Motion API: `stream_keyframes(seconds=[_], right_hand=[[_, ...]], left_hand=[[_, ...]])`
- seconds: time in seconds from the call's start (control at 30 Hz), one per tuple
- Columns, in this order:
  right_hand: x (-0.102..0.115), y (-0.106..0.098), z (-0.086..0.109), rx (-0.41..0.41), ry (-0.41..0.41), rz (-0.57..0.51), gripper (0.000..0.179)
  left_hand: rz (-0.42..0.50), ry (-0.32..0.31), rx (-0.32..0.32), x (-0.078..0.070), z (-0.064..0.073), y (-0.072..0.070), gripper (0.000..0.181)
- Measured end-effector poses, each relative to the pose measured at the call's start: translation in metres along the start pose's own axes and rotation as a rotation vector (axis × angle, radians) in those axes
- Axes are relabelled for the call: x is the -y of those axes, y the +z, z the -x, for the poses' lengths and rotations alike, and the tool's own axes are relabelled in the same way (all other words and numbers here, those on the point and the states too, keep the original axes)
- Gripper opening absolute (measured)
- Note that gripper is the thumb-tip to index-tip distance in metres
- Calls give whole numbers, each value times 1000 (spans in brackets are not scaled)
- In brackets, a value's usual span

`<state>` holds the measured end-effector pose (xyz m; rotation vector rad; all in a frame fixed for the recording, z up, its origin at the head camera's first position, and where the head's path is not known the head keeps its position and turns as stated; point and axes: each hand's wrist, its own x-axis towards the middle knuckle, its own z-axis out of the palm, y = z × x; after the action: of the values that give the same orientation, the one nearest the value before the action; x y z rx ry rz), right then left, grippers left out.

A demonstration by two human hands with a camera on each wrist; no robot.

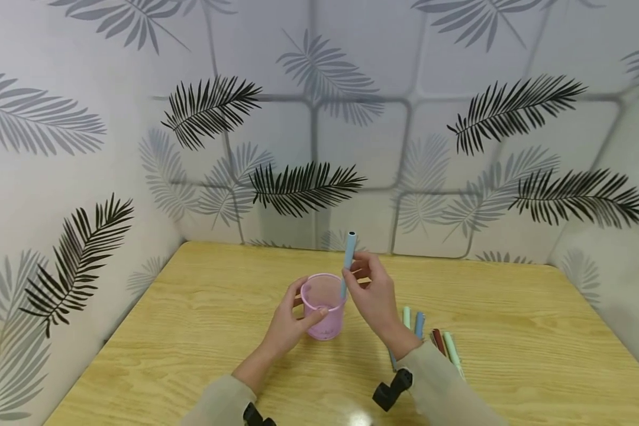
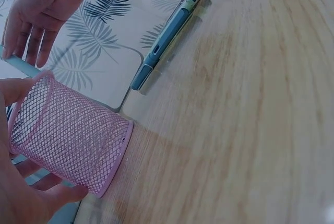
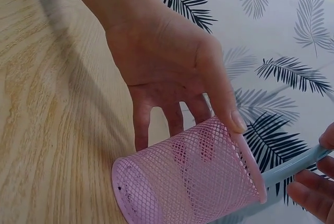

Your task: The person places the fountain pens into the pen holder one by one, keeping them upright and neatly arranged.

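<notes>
A pink mesh pen holder point(image 1: 325, 326) stands upright on the table, its mouth facing up. My left hand point(image 1: 291, 315) grips it from the left, with the thumb on the near side near the rim. In the right wrist view, the left hand's fingers point(image 3: 172, 117) spread behind the mesh. My right hand point(image 1: 374, 296) pinches a light blue pen point(image 1: 349, 251) between thumb and fingers, holding it nearly upright. The pen's lower end reaches into the holder's mouth at the right side of the rim. In the left wrist view, the right hand point(image 2: 44, 12) is above the holder.
Several pens lie on the wooden table point(image 1: 191, 313) right of the holder, partly behind my right forearm: a light green pen point(image 1: 407, 317), a blue pen point(image 1: 419, 324), a dark red pen point(image 1: 439, 341) and another green pen point(image 1: 451, 349). A leaf-patterned wall point(image 1: 351, 148) stands behind.
</notes>
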<state>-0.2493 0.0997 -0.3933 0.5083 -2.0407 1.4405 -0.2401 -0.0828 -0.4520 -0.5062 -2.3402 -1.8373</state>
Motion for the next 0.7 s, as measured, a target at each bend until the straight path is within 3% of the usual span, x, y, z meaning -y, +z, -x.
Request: stream_keyframes(seconds=[0.07, 0.17, 0.23, 0.3, 0.7], right_hand=[[-1, 0, 1, 13, 0, 11, 28], [-4, 0, 4, 25, 9, 24, 26], [-6, 1, 6, 28, 7, 33, 26], [-7, 1, 7, 30, 7, 40, 24], [-19, -3, 20, 49, 59, 131, 21]], left_hand=[[12, -2, 8, -10, 2, 0, 74], [23, 0, 11, -10, 1, 0, 73], [26, -2, 11, -9, 1, 0, 73], [22, 9, 2, 2, -1, 1, 74], [58, 0, 14, 5, -2, 1, 74]])
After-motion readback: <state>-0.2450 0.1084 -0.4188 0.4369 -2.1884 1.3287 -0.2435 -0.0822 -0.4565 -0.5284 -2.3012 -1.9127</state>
